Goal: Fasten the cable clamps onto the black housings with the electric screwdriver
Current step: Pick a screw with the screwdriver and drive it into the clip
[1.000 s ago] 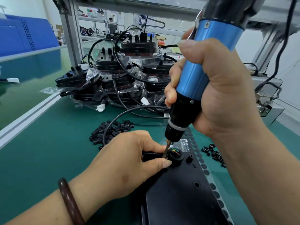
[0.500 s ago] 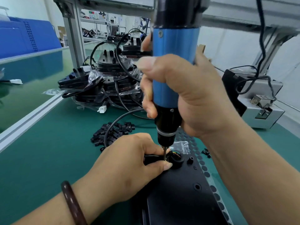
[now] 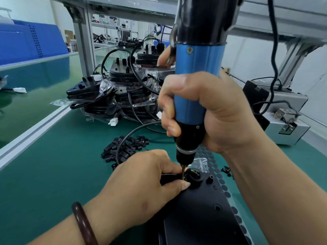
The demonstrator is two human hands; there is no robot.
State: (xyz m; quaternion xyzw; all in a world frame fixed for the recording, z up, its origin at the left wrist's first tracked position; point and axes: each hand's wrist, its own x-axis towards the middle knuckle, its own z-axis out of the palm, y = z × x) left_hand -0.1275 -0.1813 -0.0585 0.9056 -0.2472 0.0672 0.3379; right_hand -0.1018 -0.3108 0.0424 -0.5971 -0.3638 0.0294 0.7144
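Observation:
A black housing [image 3: 200, 214] lies flat on the green mat at the lower centre. My left hand [image 3: 141, 188] presses on its far left corner, fingers pinched around a cable clamp and the black cable [image 3: 127, 137] where they meet the housing. My right hand [image 3: 212, 110] grips the blue and black electric screwdriver [image 3: 196, 80], which stands nearly upright. Its bit [image 3: 183, 171] points down onto the clamp between my left fingertips, next to the round cable opening [image 3: 194, 177]. The clamp itself is mostly hidden by my fingers.
A heap of loose black clamps [image 3: 123, 147] lies just beyond my left hand. Stacked bagged housings with cables [image 3: 115, 98] fill the back. Small black screws [image 3: 227, 171] sit right of the housing. A grey device [image 3: 286, 121] stands at the right, an aluminium rail [image 3: 35, 126] at the left.
The screwdriver has swung from a tilt to nearly upright and its bit has come down onto the clamp. My left hand has stayed on the housing corner.

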